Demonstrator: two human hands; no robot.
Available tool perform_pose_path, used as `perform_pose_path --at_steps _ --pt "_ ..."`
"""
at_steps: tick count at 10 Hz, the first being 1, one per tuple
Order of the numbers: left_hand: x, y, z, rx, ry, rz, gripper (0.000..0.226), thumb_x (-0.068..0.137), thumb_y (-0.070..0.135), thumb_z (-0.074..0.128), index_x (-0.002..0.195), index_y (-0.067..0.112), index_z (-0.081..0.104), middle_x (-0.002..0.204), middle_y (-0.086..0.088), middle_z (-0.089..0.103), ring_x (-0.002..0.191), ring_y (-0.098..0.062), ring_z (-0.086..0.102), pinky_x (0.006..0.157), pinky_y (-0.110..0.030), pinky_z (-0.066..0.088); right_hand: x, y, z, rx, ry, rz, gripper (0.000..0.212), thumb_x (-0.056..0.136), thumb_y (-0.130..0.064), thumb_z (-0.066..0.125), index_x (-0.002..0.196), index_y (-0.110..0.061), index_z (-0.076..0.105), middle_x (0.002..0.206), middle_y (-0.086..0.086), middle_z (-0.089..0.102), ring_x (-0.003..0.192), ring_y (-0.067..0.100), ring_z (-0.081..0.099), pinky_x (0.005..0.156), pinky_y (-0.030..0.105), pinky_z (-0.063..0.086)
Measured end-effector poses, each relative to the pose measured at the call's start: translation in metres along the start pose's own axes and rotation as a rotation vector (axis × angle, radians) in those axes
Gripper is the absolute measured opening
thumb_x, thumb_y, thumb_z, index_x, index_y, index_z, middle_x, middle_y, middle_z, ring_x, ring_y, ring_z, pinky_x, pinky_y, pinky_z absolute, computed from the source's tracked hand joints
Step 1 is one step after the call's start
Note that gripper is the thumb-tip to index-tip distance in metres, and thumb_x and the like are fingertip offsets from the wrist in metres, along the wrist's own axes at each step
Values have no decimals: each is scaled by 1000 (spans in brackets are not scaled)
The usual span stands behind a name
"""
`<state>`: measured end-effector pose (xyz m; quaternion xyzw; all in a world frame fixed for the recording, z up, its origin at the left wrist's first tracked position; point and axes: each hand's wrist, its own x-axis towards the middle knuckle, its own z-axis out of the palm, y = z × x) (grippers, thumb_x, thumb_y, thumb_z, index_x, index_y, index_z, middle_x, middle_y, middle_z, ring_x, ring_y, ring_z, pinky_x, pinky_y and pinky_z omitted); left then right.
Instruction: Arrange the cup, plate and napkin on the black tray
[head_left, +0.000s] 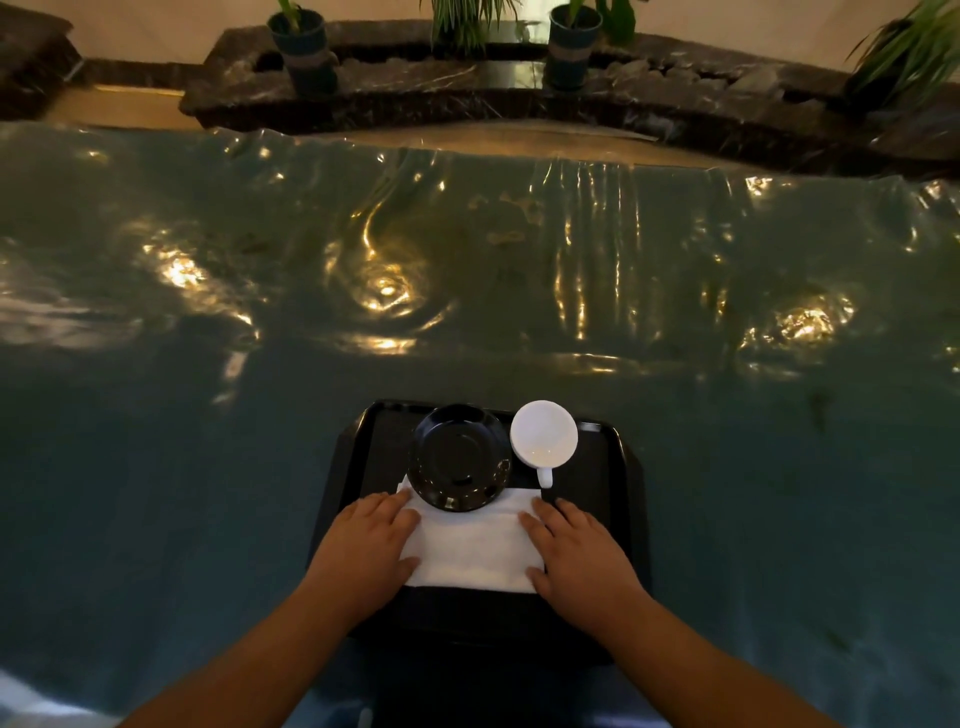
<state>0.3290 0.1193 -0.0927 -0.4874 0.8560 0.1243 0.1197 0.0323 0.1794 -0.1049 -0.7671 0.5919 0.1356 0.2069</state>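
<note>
I've got my left hand (363, 551) and right hand (576, 556) flat on the white napkin (470, 553), fingers (397, 506) spread loose, gripping nothing, with the black plate (460, 457) overlapping its far edge and the white cup (544, 434) just right, all on the black tray (613, 467).

Table (467, 260) fills most of the view, covered by a teal cloth under a clear plastic sheet (597, 218). Sheet is wrinkled, with vertical creases right of centre and a swirl near the middle. Warm yellow glare spots reflect off it at left, centre and right; overall light dim and warm. Beyond the far table edge, a strip of tan floor (130, 106). Behind that, a curved dark marble ledge (415, 85), glossy with pale veining. Two dark green plant pots (304, 49) (571, 44) stand on it, rope-wrapped at the base. Long-leaved foliage (914, 47) at far right. Pale wall (156, 26) behind.
</note>
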Motion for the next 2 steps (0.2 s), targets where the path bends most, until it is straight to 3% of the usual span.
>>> perform_pose_path --at_steps 1,2 --pt "0 2 -19 -16 93 -12 44 89 54 49 116 25 69 118 2 72 109 -21 63 90 -38 54 -1 -3 -20 -14 208 -19 52 94 -51 44 134 -21 61 136 5 64 116 26 58 95 42 54" --pt "4 3 -38 -101 225 -39 43 88 51 54 113 21 73 111 0 74 101 -22 66 81 -38 57 -1 -7 -46 58 351 7 48 93 -50 50 129 -22 65 126 0 67 109 22 59 92 39 54"
